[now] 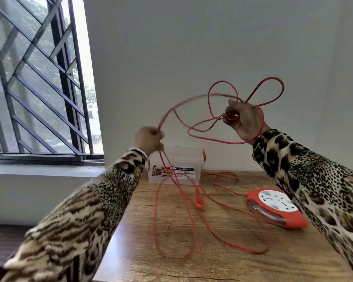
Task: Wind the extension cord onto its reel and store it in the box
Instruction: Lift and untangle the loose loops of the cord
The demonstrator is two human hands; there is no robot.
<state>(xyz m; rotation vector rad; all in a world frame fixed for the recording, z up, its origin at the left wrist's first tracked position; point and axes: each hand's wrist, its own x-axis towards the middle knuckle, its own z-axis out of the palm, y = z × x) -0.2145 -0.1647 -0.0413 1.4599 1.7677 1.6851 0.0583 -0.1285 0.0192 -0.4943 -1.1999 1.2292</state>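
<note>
A long orange extension cord (228,218) trails in loose loops over the wooden table (171,251) and rises into the air. My left hand (149,139) grips a strand of it above the box. My right hand (243,119), raised higher at the right, holds several tangled loops that stand up above its fingers. The orange plug (200,203) hangs near the table between the strands. The orange and white reel (275,207) lies flat at the table's right, under my right forearm. A clear plastic box (175,165) with an orange latch stands closed against the wall.
A grey wall rises directly behind the table. A barred window (35,78) with a sill fills the left side. The table's left edge runs diagonally below my left arm, with floor beyond it.
</note>
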